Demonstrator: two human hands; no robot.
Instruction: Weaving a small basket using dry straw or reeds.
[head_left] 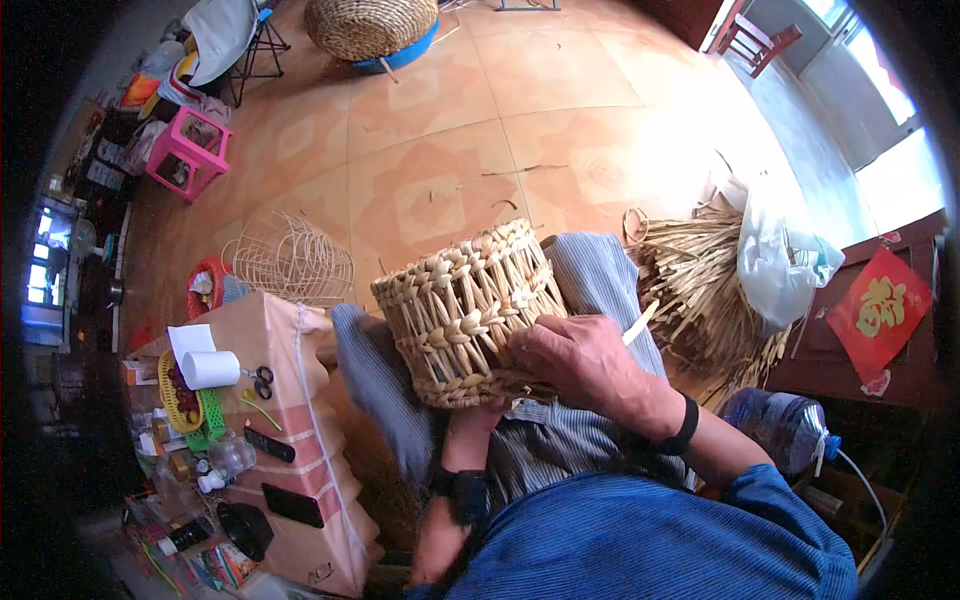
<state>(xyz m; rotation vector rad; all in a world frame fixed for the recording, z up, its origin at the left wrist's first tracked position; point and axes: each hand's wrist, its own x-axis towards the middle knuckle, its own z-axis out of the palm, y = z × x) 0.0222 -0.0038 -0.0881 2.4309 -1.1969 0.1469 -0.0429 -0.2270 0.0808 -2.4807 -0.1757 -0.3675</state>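
Note:
A half-woven straw basket (470, 315) rests tilted on my lap, with braided bands around upright strands and open gaps between them. At its lower right side my right hand (575, 355) is closed, the fingers pinched against the weave. A pale straw strand (641, 323) sticks out past its knuckles. My left hand (482, 415) reaches under the near edge of the basket, and the basket hides its fingers. Both wrists wear dark bands. Striped trousers (590, 275) lie under the work.
To the right are a straw bundle (695, 265), a white plastic bag (775, 260) and a large water bottle (775, 425). A cloth-covered table (315, 455) at left bears scissors (262, 381), a paper roll (210, 370) and a phone (293, 505). Beyond stand a pink stool (190, 150) and round woven basketry (370, 25).

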